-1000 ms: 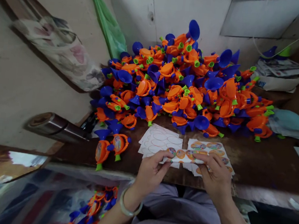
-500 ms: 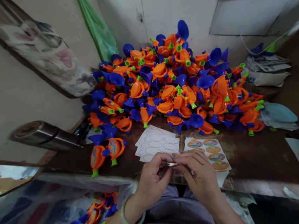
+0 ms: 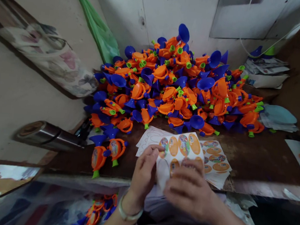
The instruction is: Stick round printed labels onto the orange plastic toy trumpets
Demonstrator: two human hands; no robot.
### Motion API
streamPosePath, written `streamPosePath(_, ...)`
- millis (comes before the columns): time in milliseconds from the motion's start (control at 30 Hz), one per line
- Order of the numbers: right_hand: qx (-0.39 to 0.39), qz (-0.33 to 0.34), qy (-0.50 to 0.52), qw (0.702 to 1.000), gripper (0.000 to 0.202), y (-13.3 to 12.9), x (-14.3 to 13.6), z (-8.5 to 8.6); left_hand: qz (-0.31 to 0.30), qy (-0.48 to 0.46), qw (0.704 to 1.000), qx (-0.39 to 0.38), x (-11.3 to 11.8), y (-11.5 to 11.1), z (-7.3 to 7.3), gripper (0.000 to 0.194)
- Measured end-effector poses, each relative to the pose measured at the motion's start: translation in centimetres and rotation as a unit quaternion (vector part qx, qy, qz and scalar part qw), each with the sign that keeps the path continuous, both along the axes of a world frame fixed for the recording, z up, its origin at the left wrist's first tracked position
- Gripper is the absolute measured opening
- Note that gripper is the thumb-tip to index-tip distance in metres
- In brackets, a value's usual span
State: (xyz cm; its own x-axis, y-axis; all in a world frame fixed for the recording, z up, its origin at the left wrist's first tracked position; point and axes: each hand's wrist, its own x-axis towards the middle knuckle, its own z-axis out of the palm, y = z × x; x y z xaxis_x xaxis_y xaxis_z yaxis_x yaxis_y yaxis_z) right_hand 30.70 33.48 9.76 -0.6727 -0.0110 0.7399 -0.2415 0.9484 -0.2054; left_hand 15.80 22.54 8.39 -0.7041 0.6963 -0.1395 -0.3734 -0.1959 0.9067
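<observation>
My left hand pinches the left edge of a white sticker sheet, held up above the table edge. Oval stickers, orange and multicoloured, cover the sheet, and one oval at its lower left is blank. My right hand is in front of the sheet's lower right part, its fingers bent and smeared by motion; whether they grip anything is unclear. Behind the sheet lie used backing sheets with empty oval outlines. A stack of sticker sheets rests to the right. Two toy trumpets with stickers on them lie to the left.
A large heap of orange, blue and green toy trumpets fills the table's back. A steel flask lies at the left. Papers and a pale blue dish are at the right. More trumpets sit below the table edge.
The sticker sheet, seen nearly edge-on between both hands before, now faces me, tilted up. My left hand has moved slightly left and down, my right hand downward.
</observation>
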Motion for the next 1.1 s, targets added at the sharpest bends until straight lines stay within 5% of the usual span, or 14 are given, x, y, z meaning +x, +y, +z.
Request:
streamPosePath(67,-0.023,0.123,-0.047,0.991,0.025,-0.4,0.7,0.4,0.046,-0.003,0.998,-0.03,-0.9,0.1,0.2,0.045)
streamPosePath(133,-0.089,0.161,-0.032,0.982,0.021,-0.2,0.9,0.6,0.048,-0.005,0.998,-0.044,-1.6,0.1,0.3,0.046)
streamPosePath(200,-0.142,0.088,0.005,0.986,0.014,0.6,0.6,0.4,0.03,-0.005,0.999,-0.039,-1.6,0.2,0.2,0.051)
streamPosePath(300,-0.12,-0.057,0.002,0.991,0.043,2.0,-0.7,-0.5,0.001,-0.003,1.0,-0.015,-1.0,0.3,0.0,0.049)
streamPosePath(367,-0.101,-0.087,-0.037,0.99,0.062,2.4,-1.6,-1.3,-0.023,0.001,1.0,-0.002,-0.5,0.3,-0.2,0.047)
streamPosePath(500,-0.128,-0.101,-0.054,0.985,0.068,2.0,-2.5,-2.8,-0.05,-0.009,0.999,-0.003,0.1,0.2,-0.6,0.047)
streamPosePath(633,-0.081,-0.115,0.053,0.989,0.063,1.5,-2.5,-4.1,-0.032,-0.021,0.999,-0.012,0.1,0.1,-0.6,0.051)
streamPosePath(900,-0.043,-0.084,0.126,0.988,0.051,2.2,-2.7,-4.3,-0.022,-0.013,1.0,-0.016,0.6,0.1,0.0,0.047)
streamPosePath(1100,-0.033,-0.002,0.071,0.997,0.023,0.2,0.1,-4.2,0.037,0.223,0.967,-0.119,-4.1,0.6,-3.2,0.028)
